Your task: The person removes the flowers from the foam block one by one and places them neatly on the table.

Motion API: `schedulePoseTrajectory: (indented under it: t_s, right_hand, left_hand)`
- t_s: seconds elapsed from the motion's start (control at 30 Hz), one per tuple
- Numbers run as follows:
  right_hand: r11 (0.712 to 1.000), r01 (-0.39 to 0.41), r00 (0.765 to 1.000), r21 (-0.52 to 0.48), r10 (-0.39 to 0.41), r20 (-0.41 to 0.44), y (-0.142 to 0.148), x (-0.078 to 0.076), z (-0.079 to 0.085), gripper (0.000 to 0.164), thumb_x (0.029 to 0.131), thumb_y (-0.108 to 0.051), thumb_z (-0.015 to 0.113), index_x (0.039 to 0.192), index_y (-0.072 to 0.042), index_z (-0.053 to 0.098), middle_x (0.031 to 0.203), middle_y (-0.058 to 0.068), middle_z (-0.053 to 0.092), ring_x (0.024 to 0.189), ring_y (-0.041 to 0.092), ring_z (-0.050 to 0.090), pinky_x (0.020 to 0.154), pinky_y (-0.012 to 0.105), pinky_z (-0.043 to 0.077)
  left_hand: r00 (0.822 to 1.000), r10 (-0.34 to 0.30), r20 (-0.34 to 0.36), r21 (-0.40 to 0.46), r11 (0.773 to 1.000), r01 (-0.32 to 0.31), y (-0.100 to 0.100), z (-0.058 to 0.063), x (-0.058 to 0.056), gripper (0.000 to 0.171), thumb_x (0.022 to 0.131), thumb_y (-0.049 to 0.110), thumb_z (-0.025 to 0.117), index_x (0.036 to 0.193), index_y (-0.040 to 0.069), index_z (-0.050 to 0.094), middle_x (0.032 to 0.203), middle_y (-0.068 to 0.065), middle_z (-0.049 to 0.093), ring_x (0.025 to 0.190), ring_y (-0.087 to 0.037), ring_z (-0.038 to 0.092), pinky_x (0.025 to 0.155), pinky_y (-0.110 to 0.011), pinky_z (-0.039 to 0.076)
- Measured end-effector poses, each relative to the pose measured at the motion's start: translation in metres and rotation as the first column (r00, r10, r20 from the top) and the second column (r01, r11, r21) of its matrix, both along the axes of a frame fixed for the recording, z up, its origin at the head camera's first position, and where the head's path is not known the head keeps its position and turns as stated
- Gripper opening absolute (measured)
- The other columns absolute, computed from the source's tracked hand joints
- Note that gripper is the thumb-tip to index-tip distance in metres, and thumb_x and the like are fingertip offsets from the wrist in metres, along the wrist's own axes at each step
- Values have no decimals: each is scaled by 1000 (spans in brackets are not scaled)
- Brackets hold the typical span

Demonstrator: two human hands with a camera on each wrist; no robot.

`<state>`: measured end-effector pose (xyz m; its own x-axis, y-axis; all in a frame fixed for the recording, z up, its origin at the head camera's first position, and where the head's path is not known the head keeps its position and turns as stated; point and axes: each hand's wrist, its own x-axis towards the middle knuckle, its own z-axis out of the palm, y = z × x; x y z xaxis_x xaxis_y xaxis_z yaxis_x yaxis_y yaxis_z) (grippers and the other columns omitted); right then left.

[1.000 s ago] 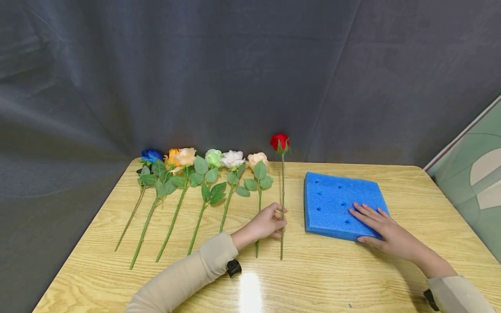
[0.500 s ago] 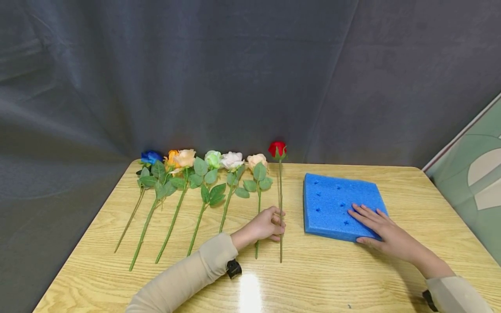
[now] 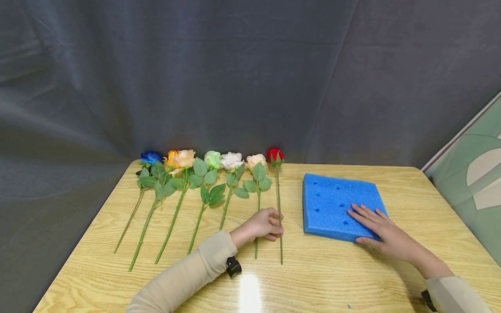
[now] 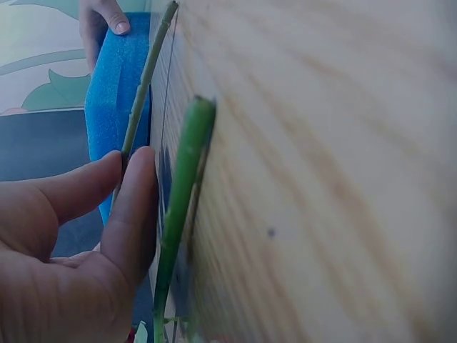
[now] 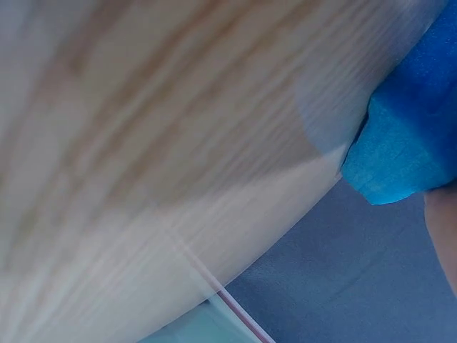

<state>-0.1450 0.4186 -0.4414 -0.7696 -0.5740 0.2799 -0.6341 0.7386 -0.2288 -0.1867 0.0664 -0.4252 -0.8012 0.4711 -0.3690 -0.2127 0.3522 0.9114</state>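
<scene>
My left hand (image 3: 263,224) pinches the stem of a red rose (image 3: 275,157) between thumb and fingers. In the left wrist view that thin stem (image 4: 141,93) passes between thumb and index fingertip, close over the table. A pale peach rose (image 3: 257,162) lies just left, its thicker green stem (image 4: 184,157) under the left hand's wrist side. On the right, a blue foam block (image 3: 330,202) with several small star-shaped holes lies flat. My right hand (image 3: 377,228) rests on its near right part with fingers spread; the right wrist view shows only a sliver of that hand.
Left of the peach rose lie a white rose (image 3: 232,161), a light green rose (image 3: 213,160), another peach rose (image 3: 185,158), an orange rose (image 3: 171,159) and a blue rose (image 3: 151,157). A dark curtain (image 3: 235,78) hangs behind the wooden table (image 3: 313,278).
The red rose's bloom has come down and slightly left, towards the table beside the peach rose. My left hand keeps its pinch on the stem. The right hand stays on the foam block.
</scene>
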Motion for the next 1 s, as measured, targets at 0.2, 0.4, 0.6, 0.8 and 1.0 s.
schedulePoseTrajectory:
  t_s: [0.2, 0.4, 0.6, 0.8, 1.0]
  right_hand:
    - [1000, 4, 1000, 4, -4, 4, 0, 0, 0, 79, 80, -24, 75, 148, -18, 36, 159, -7, 24, 142, -14, -5, 114, 6, -11]
    - [1000, 7, 1000, 6, -7, 6, -1, 1, 1, 78, 81, -24, 75, 148, -17, 37, 159, -5, 25, 142, -13, -5, 114, 6, -11]
    - [1000, 11, 1000, 7, -11, 15, -1, 0, 2, 77, 82, -23, 74, 148, -16, 37, 159, -1, 27, 142, -14, -6, 113, 6, -12]
    - [1000, 8, 1000, 2, -8, 4, -2, 1, 3, 76, 81, -23, 74, 148, -16, 37, 159, 0, 27, 142, -13, -5, 114, 7, -11]
    - [1000, 1, 1000, -3, -1, -3, -2, 1, 2, 76, 81, -23, 74, 148, -16, 38, 159, -1, 25, 142, -13, -5, 114, 7, -11]
  left_hand:
    - [1000, 8, 29, -1, 1000, -8, 1, 1, 0, 46, 89, -1, 63, 132, -6, 46, 103, -22, 67, 75, -20, 68, 69, -31, 61]
    - [999, 7, 46, -6, 1000, -7, 0, -2, -2, 50, 89, -2, 63, 134, -7, 42, 102, -21, 66, 75, -18, 67, 68, -31, 61]
    - [998, 20, 56, -6, 1000, -20, 0, -3, -4, 55, 88, -3, 63, 137, -7, 39, 106, -21, 64, 82, -23, 69, 71, -32, 61]
    - [998, 29, 59, -3, 1000, -29, 1, -1, -3, 57, 88, -3, 63, 138, -7, 37, 107, -21, 62, 86, -27, 69, 71, -32, 61]
    - [998, 22, 62, -2, 1000, -22, 0, 0, -4, 57, 88, -5, 62, 139, -7, 36, 109, -22, 63, 87, -28, 69, 71, -32, 61]
